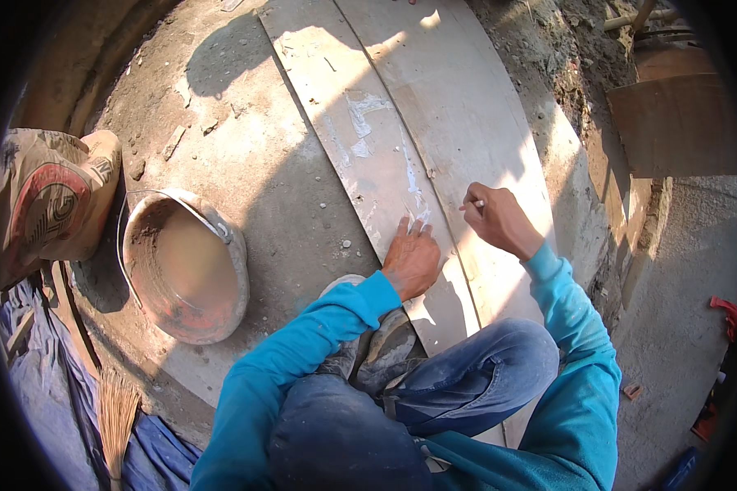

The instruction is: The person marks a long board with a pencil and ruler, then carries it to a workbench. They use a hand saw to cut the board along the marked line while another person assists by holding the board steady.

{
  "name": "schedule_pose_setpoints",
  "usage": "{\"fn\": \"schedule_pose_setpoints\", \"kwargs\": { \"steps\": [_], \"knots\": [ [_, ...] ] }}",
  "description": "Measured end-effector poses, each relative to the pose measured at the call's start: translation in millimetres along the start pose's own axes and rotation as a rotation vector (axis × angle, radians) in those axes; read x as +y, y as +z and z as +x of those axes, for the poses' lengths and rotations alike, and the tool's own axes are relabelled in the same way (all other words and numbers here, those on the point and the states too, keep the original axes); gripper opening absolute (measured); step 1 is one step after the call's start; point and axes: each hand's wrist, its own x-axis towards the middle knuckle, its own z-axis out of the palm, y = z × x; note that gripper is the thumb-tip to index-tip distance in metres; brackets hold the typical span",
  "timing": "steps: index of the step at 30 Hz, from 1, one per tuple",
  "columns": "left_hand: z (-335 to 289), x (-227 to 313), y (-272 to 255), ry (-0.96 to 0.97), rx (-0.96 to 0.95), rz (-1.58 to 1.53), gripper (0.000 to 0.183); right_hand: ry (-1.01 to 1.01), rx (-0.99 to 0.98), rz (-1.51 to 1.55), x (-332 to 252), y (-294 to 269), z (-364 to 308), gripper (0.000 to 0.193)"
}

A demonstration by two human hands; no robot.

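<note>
My left hand (412,259) lies palm down on a pale wooden board (327,74), its fingers stretched toward white torn patches (360,114) stuck to the surface. To its right, my right hand (502,221) is closed in a fist over the adjoining board (442,74). A short, pale stick-like thing (479,203) pokes out of that fist; most of it is hidden, so its kind does not show. A seam runs between the two boards and passes between my hands.
At the left stand a bucket (239,282) of murky water and a paper cement sack (65,196). A straw broom (116,417) rests on blue tarp (49,368) at lower left. A curved brown sheet (675,127) and rough concrete (671,270) lie right.
</note>
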Motion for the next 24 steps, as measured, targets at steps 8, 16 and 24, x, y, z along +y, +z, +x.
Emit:
{"fn": "schedule_pose_setpoints", "kwargs": {
  "steps": [8,16,24],
  "knots": [
    [-22,5,-25,0.32,0.678,-0.178,0.036,0.191,0.171,1.035,6,73,-120,0.02],
    [-62,15,-5,0.096,-0.101,-0.342,0.022,0.334,0.349,1.615,6,199,-185,0.049],
    [-132,-107,-11,-0.64,0.38,-0.794,0.025,0.378,0.519,1.674,-15,235,-202,0.054]
  ]
}}
